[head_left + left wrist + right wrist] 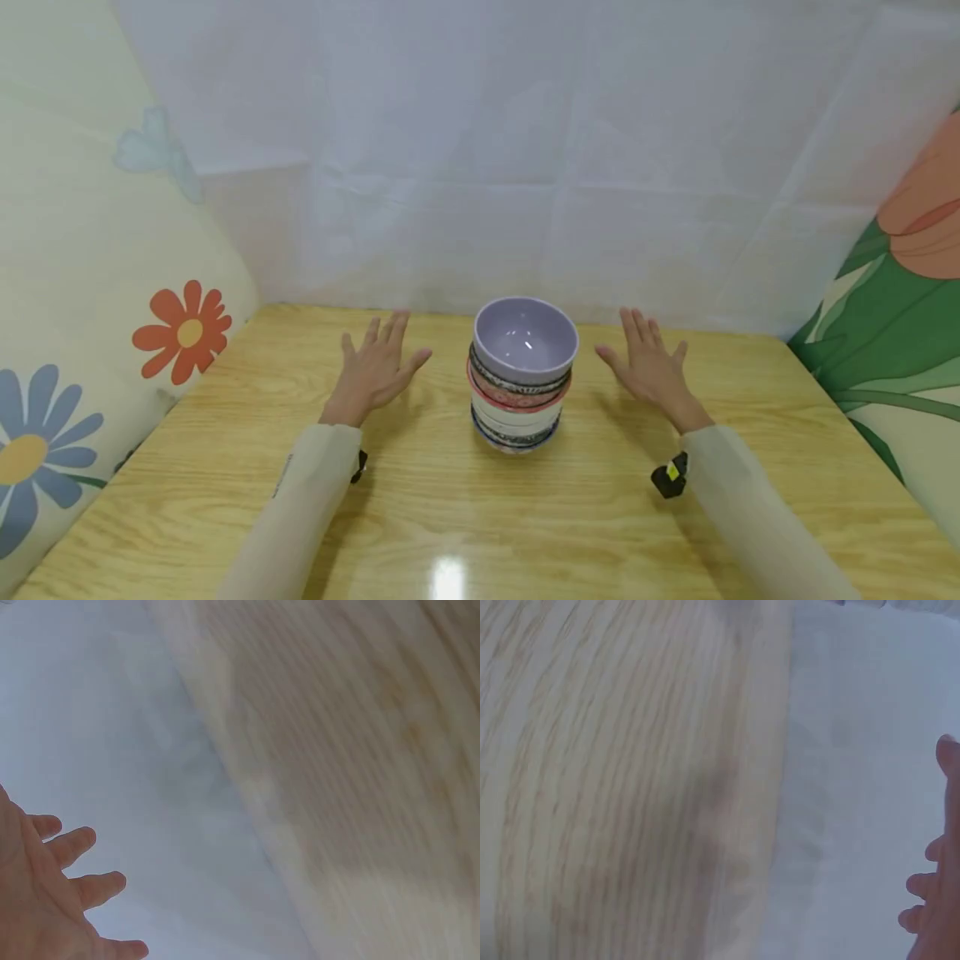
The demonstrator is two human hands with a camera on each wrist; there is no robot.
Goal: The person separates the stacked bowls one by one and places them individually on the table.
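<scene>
A stack of several nested bowls stands on the wooden table, with a lilac bowl (527, 335) on top. Under it show a dark patterned rim, a red-rimmed bowl (517, 397), white bowls (517, 417) and a blue-rimmed bowl (514, 442) at the bottom. To the left of the stack my left hand (377, 368) is held with fingers spread, touching nothing. On the other side my right hand (651, 367) has its fingers straight and its thumb toward the bowls, apart from them. Each wrist view shows its hand, the left (45, 892) and the right (941, 877), holding nothing.
The wooden table (420, 525) meets a white cloth backdrop (450, 167) at its far edge. Flower-printed cloths hang at the left (82, 275) and right (900, 358). A small black device (670, 475) sits at the right wrist.
</scene>
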